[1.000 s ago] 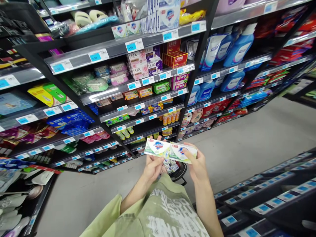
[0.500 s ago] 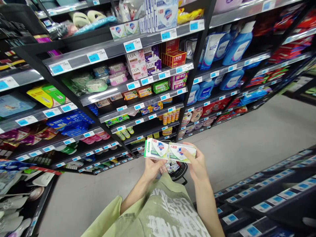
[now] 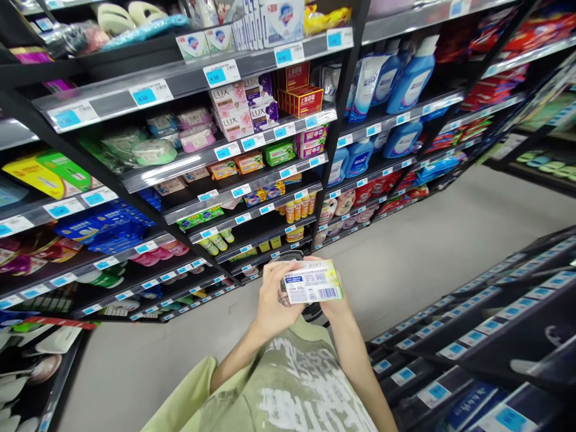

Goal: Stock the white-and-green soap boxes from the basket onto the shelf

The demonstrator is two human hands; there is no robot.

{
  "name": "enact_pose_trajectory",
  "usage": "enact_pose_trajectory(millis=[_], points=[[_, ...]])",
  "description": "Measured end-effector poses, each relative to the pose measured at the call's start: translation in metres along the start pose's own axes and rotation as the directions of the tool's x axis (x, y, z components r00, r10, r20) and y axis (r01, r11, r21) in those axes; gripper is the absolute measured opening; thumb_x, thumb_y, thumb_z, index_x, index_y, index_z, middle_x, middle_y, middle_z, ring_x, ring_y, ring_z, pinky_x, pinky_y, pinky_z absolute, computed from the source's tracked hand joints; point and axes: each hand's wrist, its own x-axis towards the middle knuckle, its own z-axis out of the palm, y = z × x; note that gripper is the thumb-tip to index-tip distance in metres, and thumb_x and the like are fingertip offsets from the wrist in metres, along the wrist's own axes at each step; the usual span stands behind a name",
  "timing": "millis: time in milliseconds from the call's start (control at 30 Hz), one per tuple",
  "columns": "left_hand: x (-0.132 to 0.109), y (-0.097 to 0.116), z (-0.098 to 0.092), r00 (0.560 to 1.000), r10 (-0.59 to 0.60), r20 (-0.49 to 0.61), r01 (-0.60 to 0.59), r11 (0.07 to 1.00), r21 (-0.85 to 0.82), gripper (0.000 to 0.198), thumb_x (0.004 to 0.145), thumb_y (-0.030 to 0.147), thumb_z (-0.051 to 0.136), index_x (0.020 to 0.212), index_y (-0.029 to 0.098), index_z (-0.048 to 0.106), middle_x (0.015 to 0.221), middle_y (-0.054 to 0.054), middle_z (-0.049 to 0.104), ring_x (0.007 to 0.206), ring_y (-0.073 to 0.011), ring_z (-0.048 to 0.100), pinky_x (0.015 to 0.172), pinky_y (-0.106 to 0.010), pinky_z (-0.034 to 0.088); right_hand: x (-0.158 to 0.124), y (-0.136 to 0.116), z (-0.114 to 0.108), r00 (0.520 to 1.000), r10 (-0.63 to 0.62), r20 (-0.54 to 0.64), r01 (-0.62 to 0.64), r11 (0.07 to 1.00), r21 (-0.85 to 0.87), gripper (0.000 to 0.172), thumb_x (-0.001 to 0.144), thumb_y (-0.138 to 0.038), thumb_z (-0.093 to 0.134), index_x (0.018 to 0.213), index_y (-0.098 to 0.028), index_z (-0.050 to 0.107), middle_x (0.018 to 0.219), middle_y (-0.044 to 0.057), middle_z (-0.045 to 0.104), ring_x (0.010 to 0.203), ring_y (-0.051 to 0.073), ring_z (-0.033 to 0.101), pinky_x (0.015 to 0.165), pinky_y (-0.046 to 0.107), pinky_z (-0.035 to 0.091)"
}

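A white soap box (image 3: pixel 311 287) with green edges is held up in front of my chest, its printed side with a barcode facing me. My left hand (image 3: pixel 275 300) grips it at the left end, fingers over the top corner and thumb below. From the right and behind, my right hand (image 3: pixel 335 303) closes around the other end, its fingers mostly hidden by the box. Whether a second box lies behind this one, I cannot tell. Partly covered below and behind my hands is a black basket (image 3: pixel 288 257).
Ahead stands a shelf rack (image 3: pixel 180 84) with soap boxes, including pink and purple LUX boxes (image 3: pixel 238 120). Blue bottles (image 3: pixel 411 78) stand to the right. Another shelf unit (image 3: pixel 427 354) runs close on my right. Grey floor (image 3: pixel 432 228) stretches along the aisle.
Two soap boxes were side by side with their logo fronts showing; now one box shows its barcode side. My hands have come closer together, and the view has shifted slightly right.
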Motion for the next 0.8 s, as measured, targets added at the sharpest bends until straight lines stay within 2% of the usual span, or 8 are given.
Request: enact_pose_trajectory(millis=[100, 267, 400, 533, 667, 800], points=[[0.0005, -0.0015, 0.0005, 0.999, 0.026, 0.018, -0.027, 0.999, 0.040, 0.077, 0.066, 0.005, 0.076, 0.136, 0.034, 0.064, 0.124, -0.007, 0.072, 0.115, -0.0315, 0.056, 0.106, -0.051, 0.042, 0.0000, 0.0017, 0.0010, 1.000, 0.018, -0.011, -0.018, 1.000, 0.014, 0.036, 0.067, -0.046, 0.079, 0.095, -0.024, 0.076, 0.084, 0.003, 0.077, 0.079, 0.023, 0.068, 0.074, 0.033, 0.054], [0.0023, 0.0007, 0.0001, 0.998, 0.034, 0.050, -0.037, 0.997, 0.071, 0.068, 0.067, 0.005, 0.075, 0.130, 0.031, 0.068, 0.124, -0.008, 0.072, 0.115, -0.0326, 0.058, 0.104, -0.052, 0.043, 0.0003, 0.0015, -0.0006, 0.999, 0.040, -0.013, -0.039, 0.998, 0.047, 0.032, 0.067, -0.041, 0.078, 0.094, -0.023, 0.077, 0.088, 0.003, 0.078, 0.079, 0.022, 0.068, 0.072, 0.031, 0.054], [0.0023, 0.0011, -0.0001, 1.000, 0.005, 0.026, -0.006, 0.999, 0.040, 0.063, 0.067, 0.008, 0.078, 0.126, 0.030, 0.070, 0.123, -0.008, 0.073, 0.115, -0.0335, 0.059, 0.104, -0.054, 0.043, 0.0000, 0.0027, -0.0015, 0.999, 0.036, -0.006, -0.036, 0.998, 0.042, 0.033, 0.068, -0.040, 0.078, 0.097, -0.023, 0.078, 0.088, 0.003, 0.079, 0.078, 0.022, 0.069, 0.072, 0.031, 0.055], [0.0015, -0.0015, -0.0002, 0.998, 0.052, 0.044, -0.055, 0.996, 0.069, 0.066, 0.068, 0.007, 0.077, 0.129, 0.031, 0.068, 0.125, -0.008, 0.073, 0.116, -0.0327, 0.059, 0.104, -0.053, 0.043, -0.0002, 0.0024, -0.0011, 1.000, 0.015, -0.009, -0.015, 1.000, 0.026, 0.033, 0.070, -0.040, 0.078, 0.098, -0.024, 0.078, 0.092, 0.003, 0.079, 0.084, 0.023, 0.071, 0.075, 0.032, 0.056], [0.0024, -0.0018, -0.0011, 0.995, 0.077, 0.063, -0.083, 0.993, 0.089, 0.067, 0.069, 0.006, 0.076, 0.130, 0.032, 0.068, 0.126, -0.008, 0.072, 0.116, -0.0322, 0.060, 0.104, -0.052, 0.042, 0.0006, 0.0016, -0.0023, 1.000, 0.006, -0.025, -0.006, 1.000, 0.002, 0.031, 0.069, -0.040, 0.077, 0.096, -0.024, 0.079, 0.093, 0.004, 0.079, 0.084, 0.024, 0.070, 0.073, 0.033, 0.056], [0.0033, -0.0021, -0.0025, 0.998, 0.046, 0.050, -0.052, 0.992, 0.118, 0.061, 0.068, 0.008, 0.078, 0.125, 0.030, 0.072, 0.121, -0.008, 0.073, 0.112, -0.0325, 0.063, 0.101, -0.051, 0.045, 0.0016, 0.0024, -0.0043, 0.999, -0.017, -0.029, 0.017, 1.000, -0.001, 0.031, 0.067, -0.037, 0.081, 0.094, -0.022, 0.079, 0.088, 0.003, 0.078, 0.077, 0.022, 0.069, 0.068, 0.029, 0.054]])
